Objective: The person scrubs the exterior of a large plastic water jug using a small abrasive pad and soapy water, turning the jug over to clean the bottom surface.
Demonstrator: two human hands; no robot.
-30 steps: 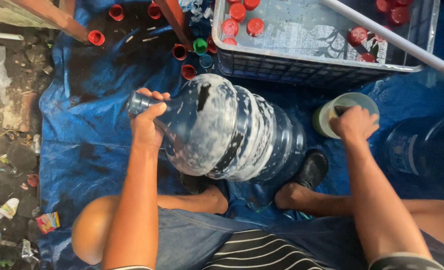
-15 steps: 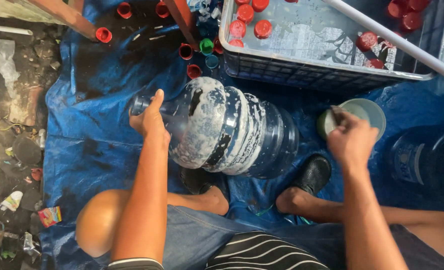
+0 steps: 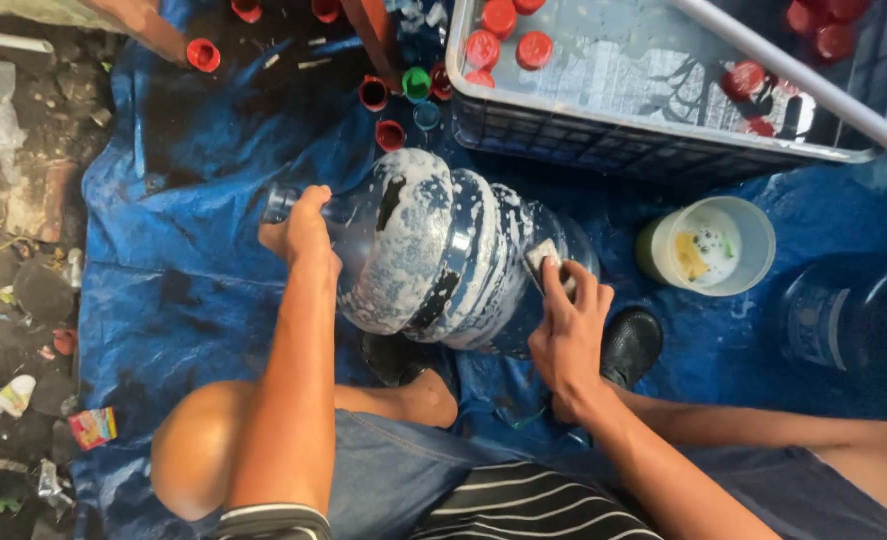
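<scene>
A large clear blue water jug [image 3: 443, 250] lies on its side on the blue tarp, streaked with white foam. My left hand [image 3: 303, 232] grips the jug's neck at the left end. My right hand [image 3: 568, 325] presses a small pale sponge [image 3: 546, 262] against the jug's base end. My knees and black shoes [image 3: 631, 345] sit just below the jug.
A pale plastic cup [image 3: 708, 247] with soapy liquid stands right of the jug. A grey crate [image 3: 603, 140] holding water and red caps is behind. Loose red, green and blue caps [image 3: 393, 95] lie by the crate. Another clear jug [image 3: 853, 320] is at right. Dirt and litter lie left.
My right hand left the cup and came left onto the jug's base with the sponge. My left hand kept its grip on the neck.
</scene>
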